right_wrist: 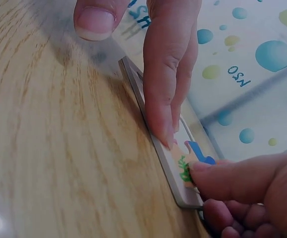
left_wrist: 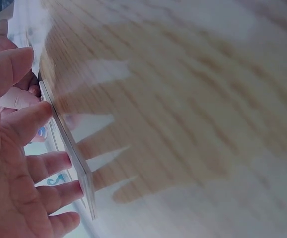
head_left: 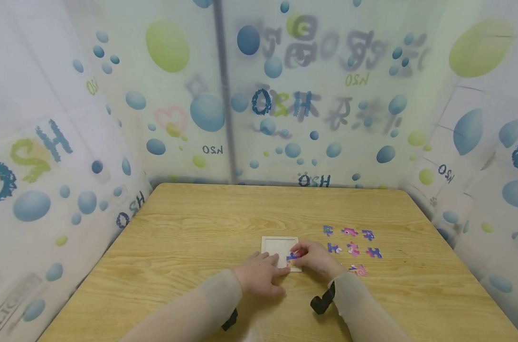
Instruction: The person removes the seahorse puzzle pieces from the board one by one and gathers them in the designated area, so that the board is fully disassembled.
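Note:
A pale square puzzle tray (head_left: 280, 237) lies on the wooden table in front of me. At its lower right corner is a jigsaw piece (right_wrist: 183, 168) in orange, green and blue. My right hand (head_left: 317, 259) pinches this piece, the thumb on its face in the right wrist view; the fingers behind are partly hidden. My left hand (head_left: 260, 275) lies with spread, straight fingers across the tray's lower left side. One of its fingertips (right_wrist: 164, 136) is at the tray's near edge, right by the piece. In the left wrist view, several fingertips touch the tray's rim (left_wrist: 86, 176).
To the right of the tray, several loose pink and purple jigsaw pieces (head_left: 353, 248) are laid out in rows, the nearest partly behind my right hand. The wooden table (head_left: 190, 228) ends at a patterned curtain wall (head_left: 207, 161) at the back and sides.

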Motion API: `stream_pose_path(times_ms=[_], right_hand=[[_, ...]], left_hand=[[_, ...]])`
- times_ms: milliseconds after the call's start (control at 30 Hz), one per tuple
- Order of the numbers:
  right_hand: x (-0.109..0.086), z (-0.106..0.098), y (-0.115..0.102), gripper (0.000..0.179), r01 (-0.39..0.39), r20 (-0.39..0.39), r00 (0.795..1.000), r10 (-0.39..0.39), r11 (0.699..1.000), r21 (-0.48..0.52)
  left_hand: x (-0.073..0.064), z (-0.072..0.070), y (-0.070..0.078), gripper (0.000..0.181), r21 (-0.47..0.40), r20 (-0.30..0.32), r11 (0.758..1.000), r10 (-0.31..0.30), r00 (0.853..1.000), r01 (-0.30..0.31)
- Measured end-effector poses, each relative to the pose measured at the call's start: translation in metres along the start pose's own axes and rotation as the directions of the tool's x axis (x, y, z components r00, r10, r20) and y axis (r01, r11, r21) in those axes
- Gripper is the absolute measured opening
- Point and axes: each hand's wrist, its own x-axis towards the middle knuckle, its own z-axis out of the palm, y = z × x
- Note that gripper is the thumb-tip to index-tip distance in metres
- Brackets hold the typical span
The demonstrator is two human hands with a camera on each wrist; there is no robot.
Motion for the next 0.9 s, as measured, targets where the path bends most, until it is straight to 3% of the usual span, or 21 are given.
stream_pose_path(times_ms=[333, 900], right_hand=[[-0.0006, -0.0004, 0.0015, 0.020, 0.018, 0.000, 1.000, -0.018, 1.000, 0.020], [-0.0024, 0.0000, -0.0006, 0.022, 0.028, 0.035, 0.999, -0.027, 0.999, -0.041]], left_hand=[[-0.0010, 0.0008, -0.0006, 0.060, -0.004, -0.004, 1.000, 0.007, 1.000, -0.007], [-0.0004, 0.0021, 0.0005, 0.061, 0.009, -0.009, 1.000, 0.000, 1.000, 0.000]])
